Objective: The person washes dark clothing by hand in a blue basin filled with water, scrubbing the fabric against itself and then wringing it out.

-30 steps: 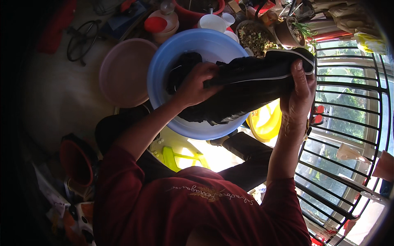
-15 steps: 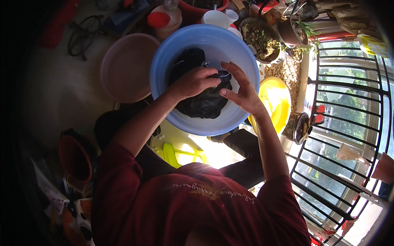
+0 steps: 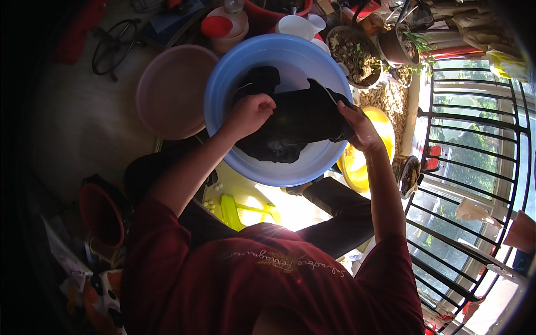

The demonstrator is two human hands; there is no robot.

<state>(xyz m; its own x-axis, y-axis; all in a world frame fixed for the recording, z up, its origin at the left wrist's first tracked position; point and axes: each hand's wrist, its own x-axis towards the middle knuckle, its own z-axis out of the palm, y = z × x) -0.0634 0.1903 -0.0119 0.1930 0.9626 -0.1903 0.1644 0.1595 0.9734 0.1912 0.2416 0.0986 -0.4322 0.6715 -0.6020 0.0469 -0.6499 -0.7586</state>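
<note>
A large blue basin holds a black wet-looking garment, whose kind I cannot make out. My left hand is closed on the cloth at the basin's left side, fingers curled in. On the right, over the rim, my right hand grips another part of the same cloth between thumb and fingers. Between both hands the fabric is stretched out, with a thin white line along its upper right edge. More dark cloth lies bunched on the basin's bottom.
A pinkish empty-looking basin stands to the left. A yellow basin sits right, near a heap of pale pods or shells. Potted plants and white bowls are beyond. A barred window runs along the right.
My right hand has moved right and closed on the garment, pulling it out toward the rim. My left hand has moved slightly left, and the cloth between them has spread.
</note>
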